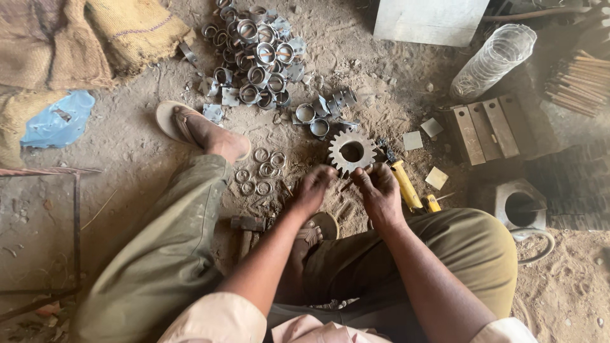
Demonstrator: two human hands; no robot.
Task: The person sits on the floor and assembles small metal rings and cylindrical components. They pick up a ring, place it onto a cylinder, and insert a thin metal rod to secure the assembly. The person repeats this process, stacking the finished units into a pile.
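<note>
Fingers of left hand [312,189] and right hand [377,185] curled tight, touching lower edge of toothed gear [351,151]; held object hidden.

Toothed steel gear [351,151] — flat on dirt

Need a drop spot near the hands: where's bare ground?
Free: dirt between blue plastic scrap and sandalled foot; sand below grey metal block. Crowded: pile of metal rings, toothed steel gear, yellow-handled tool by both hands.
</note>
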